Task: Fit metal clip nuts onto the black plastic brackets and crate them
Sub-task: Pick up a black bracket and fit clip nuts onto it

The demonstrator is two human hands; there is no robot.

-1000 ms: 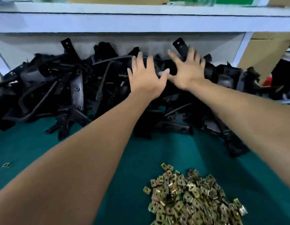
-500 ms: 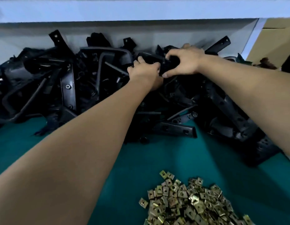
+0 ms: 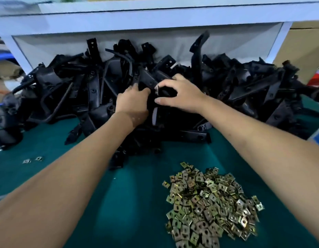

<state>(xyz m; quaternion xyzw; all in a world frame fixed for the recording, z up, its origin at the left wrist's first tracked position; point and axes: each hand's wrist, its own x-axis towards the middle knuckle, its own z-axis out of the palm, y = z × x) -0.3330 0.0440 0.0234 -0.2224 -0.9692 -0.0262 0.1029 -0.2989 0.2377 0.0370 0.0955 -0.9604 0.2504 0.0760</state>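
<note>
no readable text, labels or numbers

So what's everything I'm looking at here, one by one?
brackets: a big heap, too tangled to count, black, across the back of the table
clip nuts: a loose pile, brass-coloured, front right of the table
stray clip nuts: two or so, silvery, left side of the table
table: one, green top
shelf: one, white, above the heap
cardboard box: one, brown, far right
left hand: one, gripping a bracket in the heap
right hand: one, fingers curled on the same bracket
</note>
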